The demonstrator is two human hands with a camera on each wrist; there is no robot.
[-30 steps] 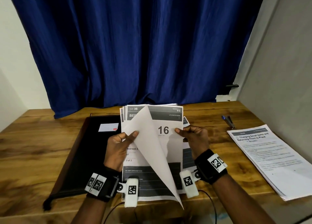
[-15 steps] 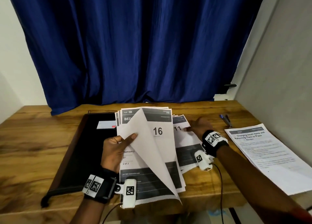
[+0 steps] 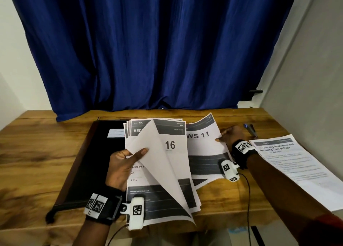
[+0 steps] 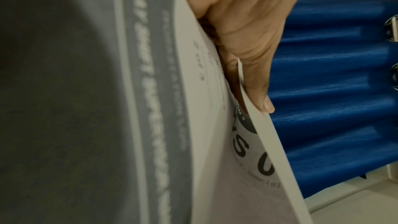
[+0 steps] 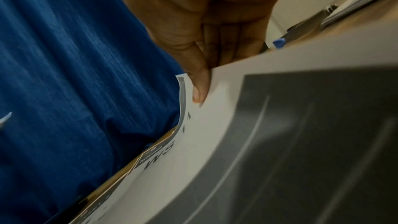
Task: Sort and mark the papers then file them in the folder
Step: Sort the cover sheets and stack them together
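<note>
My left hand point(image 3: 126, 162) holds a stack of printed sheets point(image 3: 159, 171) over the table's front, its thumb point(image 4: 258, 94) pinching a folded-over top sheet that half covers the page numbered 16 point(image 3: 170, 145). To the right, my right hand point(image 3: 229, 135) pinches the right edge of the sheet marked WS 11 point(image 3: 202, 145) and lifts it off another sheet lying on the table; its thumb point(image 5: 199, 89) lies on top of the paper. A black folder point(image 3: 87, 164) lies shut at the left, partly under the stack.
A separate printed instruction sheet point(image 3: 289, 167) lies at the right of the wooden table point(image 3: 37, 153). A blue pen point(image 3: 250, 129) lies beyond my right hand. A blue curtain point(image 3: 148, 51) hangs behind the table and a grey wall stands at the right.
My right hand let go of the stack's right edge, moved right and took the WS 11 sheet by its edge, raising it. My left hand kept holding the stack.
</note>
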